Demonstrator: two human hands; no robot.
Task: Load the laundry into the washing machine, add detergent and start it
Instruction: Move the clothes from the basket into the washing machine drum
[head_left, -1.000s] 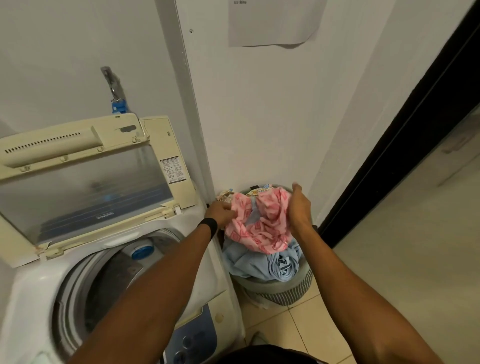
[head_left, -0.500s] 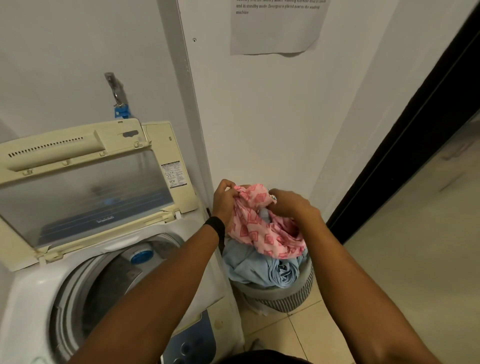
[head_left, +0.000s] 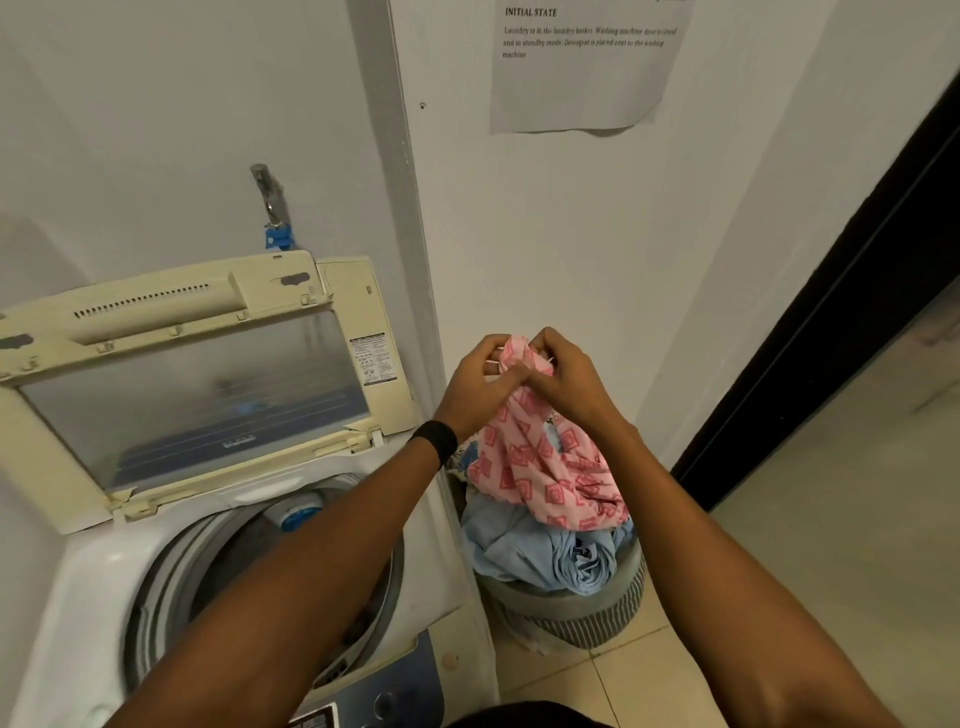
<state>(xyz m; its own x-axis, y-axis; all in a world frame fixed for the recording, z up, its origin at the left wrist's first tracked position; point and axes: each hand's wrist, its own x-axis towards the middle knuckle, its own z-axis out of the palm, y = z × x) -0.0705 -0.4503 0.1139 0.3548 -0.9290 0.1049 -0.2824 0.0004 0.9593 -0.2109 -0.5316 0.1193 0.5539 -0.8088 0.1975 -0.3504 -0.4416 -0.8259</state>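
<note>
A pink patterned garment (head_left: 540, 467) hangs above the grey striped laundry basket (head_left: 576, 613), its lower end still lying on the pile. My left hand (head_left: 478, 384) and my right hand (head_left: 566, 379) both grip its bunched top, close together. Light blue clothes (head_left: 540, 551) fill the basket underneath. To the left stands the top-loading washing machine (head_left: 104, 561) with its cream lid (head_left: 197, 374) raised and the drum (head_left: 249, 561) open, partly hidden by my left forearm.
A tap with a blue connector (head_left: 272, 223) is on the wall behind the machine. The machine's blue control panel (head_left: 395, 691) faces me. A paper notice (head_left: 587, 67) hangs on the wall. A dark door frame (head_left: 831, 312) and tiled floor (head_left: 831, 519) lie to the right.
Both hands gathered the pink garment and lifted it up from the basket, coming together at its top. The view tilted upward.
</note>
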